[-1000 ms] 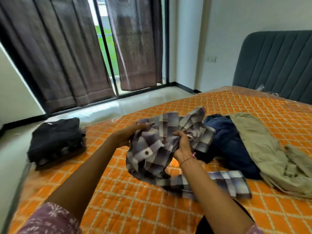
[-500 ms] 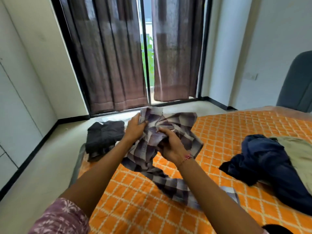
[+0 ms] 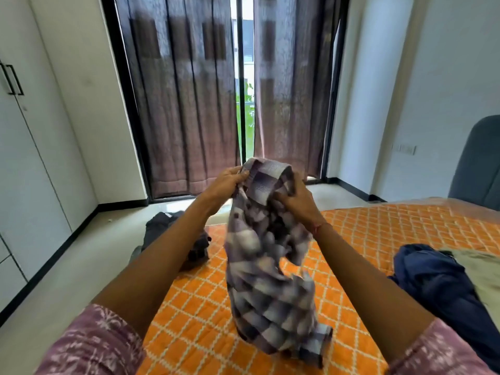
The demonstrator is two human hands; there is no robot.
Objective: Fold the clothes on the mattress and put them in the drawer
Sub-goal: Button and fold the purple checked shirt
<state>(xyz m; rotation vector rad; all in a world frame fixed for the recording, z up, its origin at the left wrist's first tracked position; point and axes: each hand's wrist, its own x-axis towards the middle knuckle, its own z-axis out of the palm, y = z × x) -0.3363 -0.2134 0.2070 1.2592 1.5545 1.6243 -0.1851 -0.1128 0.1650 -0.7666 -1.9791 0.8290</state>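
Note:
A purple-and-white checked shirt point(image 3: 267, 269) hangs crumpled in the air over the orange quilted mattress point(image 3: 378, 239). My left hand point(image 3: 224, 185) grips its collar end on the left. My right hand point(image 3: 295, 198) grips the cloth just to the right of that. The shirt's lower end trails down to the mattress near me. A dark blue garment point(image 3: 438, 280) and a beige garment point(image 3: 481, 277) lie in a heap at the right. A folded dark garment point(image 3: 173, 239) sits at the mattress's far left corner, partly behind my left forearm.
White wardrobe doors with black handles point(image 3: 12, 79) line the left wall. Brown curtains point(image 3: 189, 104) cover the glass door ahead. A grey padded headboard point(image 3: 476, 169) stands at the right. Pale floor runs between mattress and wardrobe.
Both hands have lifted the checked shirt off the mattress, from chest height to higher up, so it now hangs down. My view has turned left and up toward the curtains.

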